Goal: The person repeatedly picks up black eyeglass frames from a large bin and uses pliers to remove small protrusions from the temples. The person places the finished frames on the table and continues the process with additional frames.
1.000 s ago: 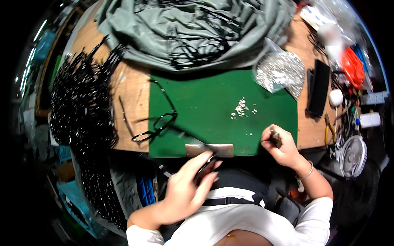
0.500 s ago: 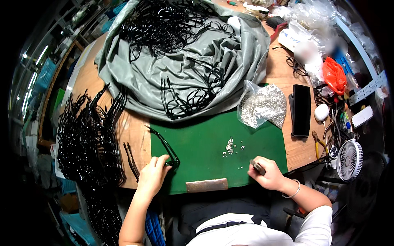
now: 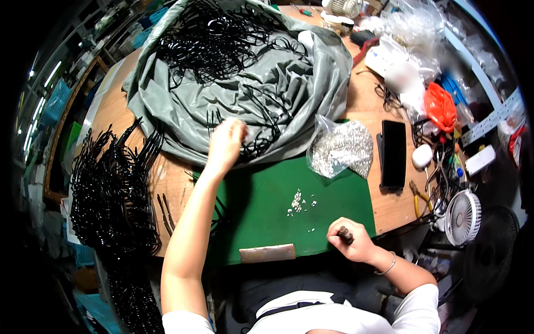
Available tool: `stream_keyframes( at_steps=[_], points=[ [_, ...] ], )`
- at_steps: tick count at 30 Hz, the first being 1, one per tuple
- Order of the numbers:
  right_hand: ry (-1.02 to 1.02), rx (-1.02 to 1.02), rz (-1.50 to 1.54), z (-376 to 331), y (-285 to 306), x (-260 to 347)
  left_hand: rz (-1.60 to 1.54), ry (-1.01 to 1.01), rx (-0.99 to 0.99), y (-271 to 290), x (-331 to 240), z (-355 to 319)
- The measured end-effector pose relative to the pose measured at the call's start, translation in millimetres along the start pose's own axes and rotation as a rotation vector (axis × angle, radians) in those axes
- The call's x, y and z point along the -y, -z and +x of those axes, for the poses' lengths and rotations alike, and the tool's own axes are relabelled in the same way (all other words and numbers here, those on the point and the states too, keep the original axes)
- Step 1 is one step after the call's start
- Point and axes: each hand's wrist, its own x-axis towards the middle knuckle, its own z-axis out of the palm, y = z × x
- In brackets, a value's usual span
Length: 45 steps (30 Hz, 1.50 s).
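My left hand (image 3: 227, 139) reaches over the grey cloth (image 3: 183, 119), right at a small heap of black glasses frames (image 3: 270, 119). Its fingers are curled and smeared, so I cannot see whether they grip one. My right hand (image 3: 353, 239) is closed around a short dark tool (image 3: 345, 235) at the mat's near right edge; most of the tool is hidden in the palm. One black glasses frame (image 3: 219, 214) lies on the green mat (image 3: 267, 222), partly hidden by my left forearm. Small pale bits (image 3: 296, 201) are scattered mid-mat.
A clear bag of pale bits (image 3: 339, 147) sits at the mat's far right. Beside it lie a black phone (image 3: 392, 156), yellow-handled pliers (image 3: 417, 199) and a small white fan (image 3: 463, 217). Black frames hang in a thick bunch (image 3: 114, 195) at left. A metal plate (image 3: 267, 253) edges the mat.
My left hand has left the glasses frame on the mat and moved up and away to the frames on the cloth. My right hand stays near the mat edge with the tool. The view has shifted slightly.
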Motion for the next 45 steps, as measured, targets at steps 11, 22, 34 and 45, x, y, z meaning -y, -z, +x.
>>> stream_keyframes(
  at_steps=[11, 22, 34, 45],
  points=[
    [-0.129, 0.083, -0.310, 10.0, 22.9, 25.4, -1.050, 0.187, -0.099, 55.3, -133.5, -121.1],
    [-0.155, 0.291, -0.558, 36.0, -9.9, 3.1, -1.030, 0.383, -0.007, 2.2, -135.3, -245.8],
    [-0.096, 0.378, -0.643, 36.0, -12.0, 3.2, -1.170, 0.271, -0.158, -6.5, -131.5, -234.2],
    [-0.231, 0.165, 0.110, 22.7, 0.8, 65.5, -0.603, 0.125, -0.002, -37.4, -142.9, -214.9]
  ],
)
